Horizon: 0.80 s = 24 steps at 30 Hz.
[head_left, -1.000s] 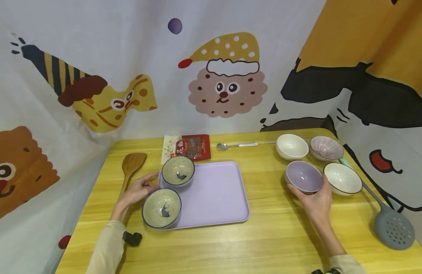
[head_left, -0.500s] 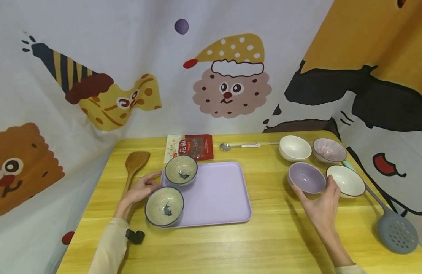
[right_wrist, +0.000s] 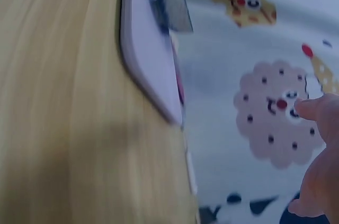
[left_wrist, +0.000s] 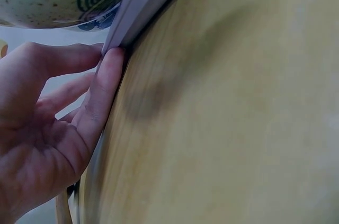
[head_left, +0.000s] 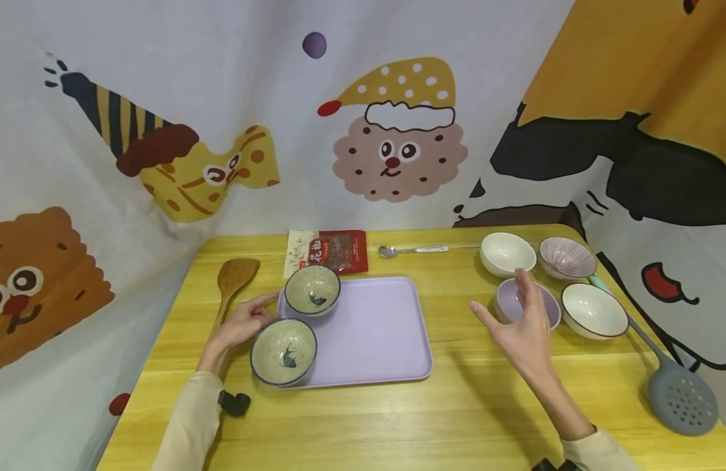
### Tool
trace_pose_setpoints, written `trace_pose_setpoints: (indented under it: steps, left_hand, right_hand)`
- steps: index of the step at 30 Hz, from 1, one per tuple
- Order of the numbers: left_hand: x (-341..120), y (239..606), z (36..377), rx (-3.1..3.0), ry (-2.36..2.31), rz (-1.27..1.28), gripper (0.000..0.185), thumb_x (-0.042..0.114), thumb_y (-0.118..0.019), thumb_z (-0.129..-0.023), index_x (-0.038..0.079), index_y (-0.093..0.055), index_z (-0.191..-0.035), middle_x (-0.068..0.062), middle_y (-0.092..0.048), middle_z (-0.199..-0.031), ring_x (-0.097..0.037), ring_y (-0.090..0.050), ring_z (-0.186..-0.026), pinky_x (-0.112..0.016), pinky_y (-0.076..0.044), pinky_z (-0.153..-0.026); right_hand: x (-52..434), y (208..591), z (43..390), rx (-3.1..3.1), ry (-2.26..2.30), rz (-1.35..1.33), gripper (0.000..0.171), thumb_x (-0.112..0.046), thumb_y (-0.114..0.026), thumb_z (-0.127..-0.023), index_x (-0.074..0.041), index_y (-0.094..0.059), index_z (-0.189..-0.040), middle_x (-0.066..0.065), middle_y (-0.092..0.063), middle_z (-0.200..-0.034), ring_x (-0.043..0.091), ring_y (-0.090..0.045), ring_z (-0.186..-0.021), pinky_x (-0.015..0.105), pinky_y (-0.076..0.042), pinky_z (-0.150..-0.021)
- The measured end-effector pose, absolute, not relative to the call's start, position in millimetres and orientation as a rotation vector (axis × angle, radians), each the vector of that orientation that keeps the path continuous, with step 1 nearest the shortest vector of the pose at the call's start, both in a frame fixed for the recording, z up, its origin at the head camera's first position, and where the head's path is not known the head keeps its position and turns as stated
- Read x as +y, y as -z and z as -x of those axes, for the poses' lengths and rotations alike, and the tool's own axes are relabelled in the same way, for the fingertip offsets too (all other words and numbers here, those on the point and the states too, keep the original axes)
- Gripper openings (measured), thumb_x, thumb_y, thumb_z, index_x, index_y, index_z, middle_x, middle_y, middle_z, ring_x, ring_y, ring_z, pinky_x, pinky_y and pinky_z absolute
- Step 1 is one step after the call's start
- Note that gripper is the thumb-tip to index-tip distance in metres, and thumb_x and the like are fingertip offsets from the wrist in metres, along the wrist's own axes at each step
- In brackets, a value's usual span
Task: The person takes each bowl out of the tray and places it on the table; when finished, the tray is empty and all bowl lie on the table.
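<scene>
I watch the person's left hand (head_left: 245, 325) pinch the left edge of the rectangular lilac tray (head_left: 371, 333) between thumb and fingers; the tray lies on the yellow wood-grain table (head_left: 363, 432). The right hand (head_left: 520, 337), thumb and fingers spread wide, holds nothing near the round purple bowl (head_left: 507, 301). Two round speckled beige bowls (head_left: 283, 353) with dark rims stand at the tray's left end. Further out I see a brown wooden spatula (head_left: 236, 276) and a grey perforated skimmer (head_left: 683, 398).
</scene>
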<state>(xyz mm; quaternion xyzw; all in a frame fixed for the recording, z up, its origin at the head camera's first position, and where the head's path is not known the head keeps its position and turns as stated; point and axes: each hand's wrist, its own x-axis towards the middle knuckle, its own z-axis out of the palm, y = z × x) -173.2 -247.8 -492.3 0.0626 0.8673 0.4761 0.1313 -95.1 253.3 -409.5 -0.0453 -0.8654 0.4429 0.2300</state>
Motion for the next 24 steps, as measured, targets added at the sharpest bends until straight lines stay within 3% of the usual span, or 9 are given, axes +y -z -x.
trace_pose_setpoints:
  steps: [12, 24]
  left_hand:
    - [-248, 493, 174, 2.512, -1.392, -0.172, 0.063, 0.016, -0.068, -0.095, 0.002, -0.044, -0.151, -0.009, -0.069, -0.087, -0.018, -0.062, -0.077, -0.026, -0.05, -0.066]
    - [-246, 490, 172, 2.534, -1.358, -0.157, 0.059, 0.015, -0.066, -0.096, 0.005, -0.046, -0.151, -0.008, -0.068, -0.087, -0.018, -0.061, -0.077, -0.026, -0.048, -0.066]
  right_hand:
    - [193, 407, 116, -2.439, -1.412, -0.185, 0.099, -0.02, -0.089, -0.078, 0.001, -0.031, -0.155, 0.021, -0.037, -0.159, 0.038, -0.037, -0.147, 0.05, -0.031, -0.12]
    - [125, 427, 146, -2.514, -1.542, -0.399, 0.11, -0.029, -0.091, -0.075, -0.003, -0.024, -0.159, 0.021, -0.037, -0.158, 0.036, -0.039, -0.145, 0.048, -0.035, -0.119]
